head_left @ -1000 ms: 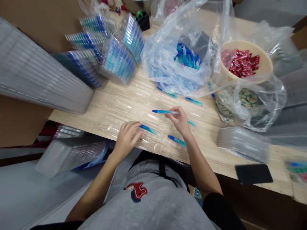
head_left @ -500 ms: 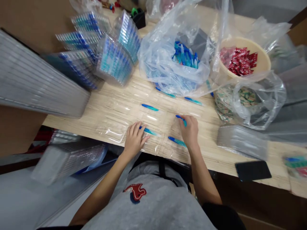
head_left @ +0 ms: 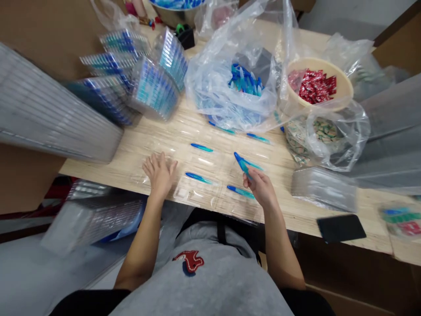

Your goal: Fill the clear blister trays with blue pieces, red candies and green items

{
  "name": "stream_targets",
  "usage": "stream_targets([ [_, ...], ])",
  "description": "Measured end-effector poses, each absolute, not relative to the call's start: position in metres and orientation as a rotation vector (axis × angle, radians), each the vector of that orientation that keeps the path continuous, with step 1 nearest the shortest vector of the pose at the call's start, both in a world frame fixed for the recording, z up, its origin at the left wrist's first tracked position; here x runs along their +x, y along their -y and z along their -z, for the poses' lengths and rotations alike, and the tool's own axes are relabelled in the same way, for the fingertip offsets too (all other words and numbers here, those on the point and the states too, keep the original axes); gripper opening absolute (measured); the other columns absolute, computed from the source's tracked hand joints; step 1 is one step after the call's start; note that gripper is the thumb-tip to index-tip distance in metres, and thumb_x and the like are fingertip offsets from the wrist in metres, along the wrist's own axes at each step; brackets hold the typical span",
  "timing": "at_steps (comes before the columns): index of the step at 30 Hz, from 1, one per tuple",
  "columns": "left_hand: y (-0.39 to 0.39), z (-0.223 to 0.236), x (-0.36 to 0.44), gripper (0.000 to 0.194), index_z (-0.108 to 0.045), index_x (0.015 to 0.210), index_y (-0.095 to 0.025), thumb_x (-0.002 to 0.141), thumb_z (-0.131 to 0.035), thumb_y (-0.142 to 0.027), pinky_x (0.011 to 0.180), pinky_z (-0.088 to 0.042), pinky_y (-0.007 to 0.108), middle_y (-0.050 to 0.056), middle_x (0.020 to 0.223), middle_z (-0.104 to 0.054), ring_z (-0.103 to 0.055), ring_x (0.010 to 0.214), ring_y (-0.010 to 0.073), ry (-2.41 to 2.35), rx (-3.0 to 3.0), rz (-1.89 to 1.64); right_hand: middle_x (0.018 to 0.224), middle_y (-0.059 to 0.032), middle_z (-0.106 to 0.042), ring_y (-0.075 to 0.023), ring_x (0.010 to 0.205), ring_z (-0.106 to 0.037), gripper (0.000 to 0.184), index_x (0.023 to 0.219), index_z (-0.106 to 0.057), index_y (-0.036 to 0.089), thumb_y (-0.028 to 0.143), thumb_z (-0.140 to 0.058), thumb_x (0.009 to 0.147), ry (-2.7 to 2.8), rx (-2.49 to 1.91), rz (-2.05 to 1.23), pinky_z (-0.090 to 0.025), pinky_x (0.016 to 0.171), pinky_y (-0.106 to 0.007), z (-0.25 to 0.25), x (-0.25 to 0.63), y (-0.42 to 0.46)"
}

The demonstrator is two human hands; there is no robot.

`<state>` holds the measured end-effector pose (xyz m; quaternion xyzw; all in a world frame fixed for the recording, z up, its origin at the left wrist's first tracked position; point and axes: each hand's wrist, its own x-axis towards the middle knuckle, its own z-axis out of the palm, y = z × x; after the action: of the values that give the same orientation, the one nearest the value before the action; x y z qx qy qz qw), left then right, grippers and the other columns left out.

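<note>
My right hand (head_left: 262,186) pinches a slim blue-and-teal pen-shaped stick (head_left: 240,163), its dark blue end pointing up and left. Just behind it lies another such stick (head_left: 255,165), partly covered. Fingers spread, my left hand (head_left: 161,173) is over the clear plastic trays (head_left: 180,193) at the left; whether it touches them I cannot tell. Between the hands, one stick (head_left: 198,177) lies in a tray, with another stick (head_left: 201,147) farther back. Nearest my right wrist is a stick (head_left: 240,192) in the front row. Their exact kind is unclear.
Behind the trays stands a plastic bag (head_left: 226,103) full of similar sticks. Filled clear packs (head_left: 154,90) and a tall tray stack (head_left: 55,105) are at left. Right are a tub (head_left: 345,85) of red packets, a small bag (head_left: 357,136), empty trays (head_left: 324,188) and a phone (head_left: 341,228).
My left hand has moved left, off the front stick, and spread its fingers. My right hand now holds a stick raised above another lying in the tray. The view has shifted slightly.
</note>
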<state>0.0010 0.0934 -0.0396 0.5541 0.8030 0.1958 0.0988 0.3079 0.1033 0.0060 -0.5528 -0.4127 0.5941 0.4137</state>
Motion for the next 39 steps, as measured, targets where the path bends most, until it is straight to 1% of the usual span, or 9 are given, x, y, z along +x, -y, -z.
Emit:
stream_targets([
  [5,-0.094,0.042,0.019,0.060,-0.044,0.141,-0.005,0.092,-0.049,-0.040,0.114,-0.010,0.064,0.027,0.149,-0.032,-0.020,0.142,0.0430,-2.468,1.583,-0.441,0.069,0.0019,-0.060,-0.0077,0.055,-0.050,0.030,0.082,-0.067,0.019,0.042,-0.077,0.065,0.714,-1.179,-1.807,-0.042,0.051,-0.021,-0.019,0.296,-0.108],
  [12,-0.088,0.038,0.052,0.062,-0.042,0.142,-0.003,0.091,-0.054,-0.036,0.115,-0.009,0.062,0.027,0.150,-0.030,-0.019,0.143,0.0426,-2.466,1.481,-0.416,0.073,0.0029,-0.063,-0.0053,0.055,-0.052,0.024,0.085,-0.067,0.019,0.029,-0.076,0.065,0.618,-0.991,-2.085,-0.041,0.049,-0.017,-0.034,0.260,-0.123],
  [17,-0.077,0.033,0.025,0.054,-0.041,0.142,-0.005,0.095,-0.044,-0.031,0.117,-0.015,0.056,0.024,0.152,-0.029,-0.022,0.144,0.0353,-2.381,1.468,-0.615,0.083,0.0000,-0.068,-0.0083,0.062,-0.057,0.025,0.090,-0.066,0.020,0.029,-0.073,0.067,0.774,-0.941,-2.122,-0.043,0.052,-0.019,-0.028,0.237,-0.132],
  [20,-0.066,0.034,0.011,0.053,-0.046,0.140,-0.007,0.094,-0.047,-0.033,0.116,-0.011,0.060,0.022,0.152,-0.029,-0.018,0.145,0.0379,-2.462,1.492,-0.571,0.093,-0.0032,-0.070,-0.0120,0.071,-0.061,0.031,0.103,-0.065,0.020,0.030,-0.067,0.074,1.147,-1.064,-1.840,-0.048,0.061,-0.024,-0.010,0.219,-0.148],
  [23,-0.059,0.039,0.009,0.056,-0.047,0.139,-0.005,0.092,-0.050,-0.036,0.115,-0.012,0.063,0.025,0.149,-0.033,-0.023,0.142,0.0409,-2.524,1.521,-0.456,0.108,-0.0094,-0.069,-0.0180,0.092,-0.064,0.034,0.113,-0.063,0.014,0.015,-0.053,0.081,1.781,-1.212,-1.271,-0.051,0.082,-0.033,0.007,0.186,-0.174],
  [25,-0.058,0.042,0.013,0.056,-0.047,0.139,-0.004,0.093,-0.049,-0.037,0.115,-0.014,0.063,0.025,0.148,-0.035,-0.025,0.141,0.0410,-2.547,1.562,-0.425,0.116,-0.0131,-0.066,-0.0211,0.107,-0.060,0.041,0.116,-0.063,0.010,0.004,-0.045,0.080,2.091,-1.215,-0.994,-0.045,0.098,-0.038,0.016,0.157,-0.194],
  [28,-0.059,0.045,0.019,0.055,-0.047,0.139,-0.004,0.094,-0.046,-0.036,0.114,-0.015,0.064,0.025,0.148,-0.035,-0.027,0.141,0.0409,-2.579,1.572,-0.407,0.123,-0.0148,-0.063,-0.0235,0.118,-0.054,0.043,0.117,-0.064,0.009,-0.001,-0.042,0.081,2.248,-1.149,-0.906,-0.037,0.108,-0.042,0.024,0.117,-0.213],
  [33,-0.061,0.045,0.021,0.054,-0.048,0.137,-0.004,0.095,-0.043,-0.036,0.113,-0.016,0.063,0.026,0.147,-0.036,-0.028,0.140,0.0408,-2.600,1.562,-0.419,0.140,-0.0184,-0.049,-0.0282,0.134,-0.041,0.038,0.128,-0.055,0.007,0.008,-0.045,0.091,2.466,-1.151,-0.782,-0.022,0.115,-0.053,0.037,0.089,-0.208],
  [39,-0.061,0.046,0.014,0.061,-0.043,0.139,-0.004,0.094,-0.036,-0.045,0.108,-0.013,0.072,0.029,0.149,-0.030,-0.020,0.142,0.0440,-2.473,1.521,-0.652,0.149,-0.0195,-0.038,-0.0270,0.141,-0.032,0.046,0.136,-0.045,0.007,0.030,-0.049,0.096,2.613,-1.205,-0.455,-0.019,0.118,-0.048,0.039,0.112,-0.171],
])
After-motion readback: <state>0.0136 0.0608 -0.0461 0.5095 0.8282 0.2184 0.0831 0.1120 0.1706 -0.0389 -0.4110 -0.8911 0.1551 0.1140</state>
